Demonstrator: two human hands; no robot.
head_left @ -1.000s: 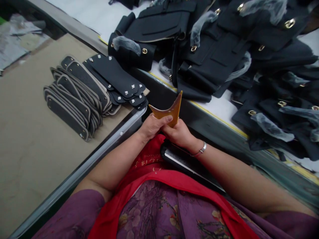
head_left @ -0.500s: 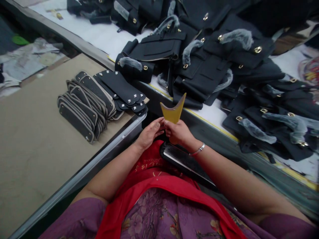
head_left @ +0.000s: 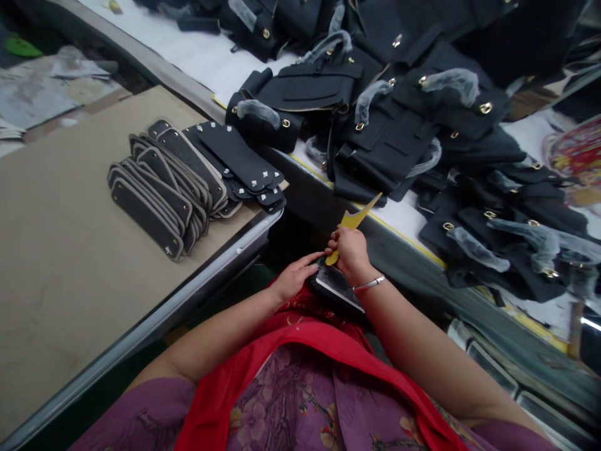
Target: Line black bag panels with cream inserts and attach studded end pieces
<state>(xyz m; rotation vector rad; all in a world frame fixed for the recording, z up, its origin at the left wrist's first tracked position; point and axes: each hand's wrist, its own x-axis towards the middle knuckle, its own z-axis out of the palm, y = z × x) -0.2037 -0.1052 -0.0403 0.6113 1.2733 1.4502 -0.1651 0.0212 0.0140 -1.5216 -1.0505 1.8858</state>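
Note:
My right hand [head_left: 351, 254] is closed around a flat amber crescent-shaped tool [head_left: 353, 222], its point aimed up and to the right. My left hand [head_left: 295, 277] has its fingers stretched out, the fingertips resting on a black flat piece [head_left: 337, 287] with a pale edge that lies on my lap over the red apron [head_left: 282, 363]. The two hands are close together, just below the table edge.
A fanned stack of black leather strips with studs [head_left: 188, 178] lies on the brown board [head_left: 61, 250] at left. Several black bags with gold hardware [head_left: 399, 119] are piled on the white table [head_left: 197, 56] ahead and to the right.
My left hand let go of the amber tool and dropped to the black piece. My right hand tilted the tool to the right. The view shifted slightly.

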